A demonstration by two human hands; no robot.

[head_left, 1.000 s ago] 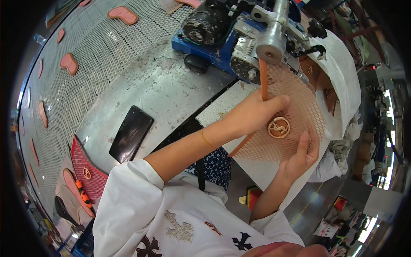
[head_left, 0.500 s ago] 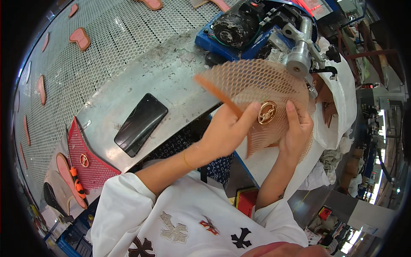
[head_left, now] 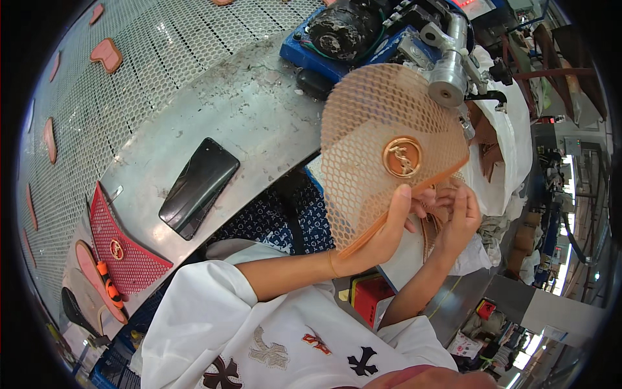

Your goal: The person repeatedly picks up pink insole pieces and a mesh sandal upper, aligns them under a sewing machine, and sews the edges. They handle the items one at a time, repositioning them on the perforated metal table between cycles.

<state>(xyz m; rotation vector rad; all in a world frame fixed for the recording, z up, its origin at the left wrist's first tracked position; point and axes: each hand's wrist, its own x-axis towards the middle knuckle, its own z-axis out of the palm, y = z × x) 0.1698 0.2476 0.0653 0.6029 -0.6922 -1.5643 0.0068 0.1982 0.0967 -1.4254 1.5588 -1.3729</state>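
Note:
My left hand grips the lower, brown-bound edge of a tan mesh piece, which looks like a shoe upper. A round gold emblem on the piece faces up, just above my left thumb. Close beside it, below the bound edge, my right hand has its fingers bent and drawn together; their tips are partly behind the mesh, so what they pinch is hidden. Under the hands a brown strip-like part shows in part. The mesh hangs in front of a machine with a metal roller.
On the metal table lie a black phone, a red mesh piece with a gold emblem, and an orange-and-black handled tool. Pink sole-shaped pieces rest on the honeycomb conveyor. A white bag holds brown pieces at right.
The tan mesh piece has been turned, so its bound edge now lies low toward me. My left hand moved down and right along it; my right hand left the emblem's side for below the edge.

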